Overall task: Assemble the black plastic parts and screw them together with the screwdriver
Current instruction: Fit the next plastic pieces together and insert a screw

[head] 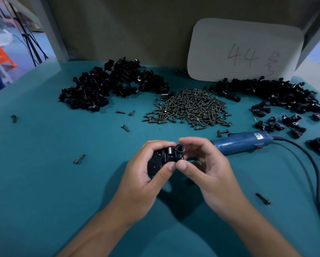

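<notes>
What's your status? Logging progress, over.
Left hand and right hand both grip the black parts, fitting them. Screwdriver lies idle beside the right hand. Nothing in the way.

The black plastic parts (165,158) sit fitted together at centre, near the front, lifted off the table (44,182) — a flat plate with a round hole on the left, a short upright cylinder in the middle, an open ring at the right end. The screwdriver (242,142) — blue body, black cord trailing right — lies on its side just right of them, slightly farther back.
</notes>
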`<state>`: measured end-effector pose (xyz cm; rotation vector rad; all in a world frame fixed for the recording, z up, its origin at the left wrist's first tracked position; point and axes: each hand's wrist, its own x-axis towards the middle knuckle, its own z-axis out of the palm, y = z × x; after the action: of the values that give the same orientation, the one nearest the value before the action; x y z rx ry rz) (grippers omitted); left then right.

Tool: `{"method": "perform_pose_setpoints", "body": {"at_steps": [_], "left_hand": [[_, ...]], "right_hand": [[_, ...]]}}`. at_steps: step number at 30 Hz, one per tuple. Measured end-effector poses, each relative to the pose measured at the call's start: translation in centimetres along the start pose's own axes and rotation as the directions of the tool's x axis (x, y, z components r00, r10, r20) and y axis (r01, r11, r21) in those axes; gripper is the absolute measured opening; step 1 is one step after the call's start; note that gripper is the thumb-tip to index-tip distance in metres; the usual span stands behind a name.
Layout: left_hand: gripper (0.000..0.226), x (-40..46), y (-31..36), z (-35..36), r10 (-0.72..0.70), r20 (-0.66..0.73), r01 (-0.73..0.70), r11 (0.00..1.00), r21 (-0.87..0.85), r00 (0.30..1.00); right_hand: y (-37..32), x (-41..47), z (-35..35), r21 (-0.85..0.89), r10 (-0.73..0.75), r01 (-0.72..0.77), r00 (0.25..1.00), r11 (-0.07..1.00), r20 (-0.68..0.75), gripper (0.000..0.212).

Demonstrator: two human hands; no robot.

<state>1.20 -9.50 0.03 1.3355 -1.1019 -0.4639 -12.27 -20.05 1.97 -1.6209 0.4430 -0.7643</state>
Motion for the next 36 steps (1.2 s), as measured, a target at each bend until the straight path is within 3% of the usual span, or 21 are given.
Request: {"method": "perform_pose_setpoints", "body": {"at_steps": [8, 13, 21, 31, 36], "left_hand": [[0.025, 0.0, 0.1, 0.0, 0.002, -0.010, -0.002, 0.999, -0.038, 1.000], [0.024, 0.1, 0.3, 0.0, 0.002, -0.016, -0.003, 0.999, -0.040, 1.000], [0.024, 0.1, 0.3, 0.0, -0.029, 0.004, 0.029, 0.998, -0.062, 1.000], [0.024, 0.1, 0.0, 0.0, -0.001, -0.033, 0.000, 1.000, -0.003, 0.999], [0.023, 0.2, 0.3, -0.3, -0.044, -0.129, 0.043, 0.999, -0.013, 0.991]], "right_hand": [[-0.3, 0.0, -0.1, 0.157, 0.071, -0.080, 0.996, 0.984, 0.061, 0.022], [-0.4, 0.0, 0.1, 0.148, 0.065, -0.070, 0.997, 0.987, 0.039, 0.035], [-0.4, -0.1, 0.0, 0.152, 0.087, -0.094, 0.995, 0.984, 0.054, 0.016], [-0.6, -0.2, 0.2, 0.143, 0.090, -0.097, 0.995, 0.985, 0.053, 0.020], [-4.0, 0.0, -0.5, 0.046, 0.070, -0.065, 0.991, 0.997, -0.118, 0.016]]}}
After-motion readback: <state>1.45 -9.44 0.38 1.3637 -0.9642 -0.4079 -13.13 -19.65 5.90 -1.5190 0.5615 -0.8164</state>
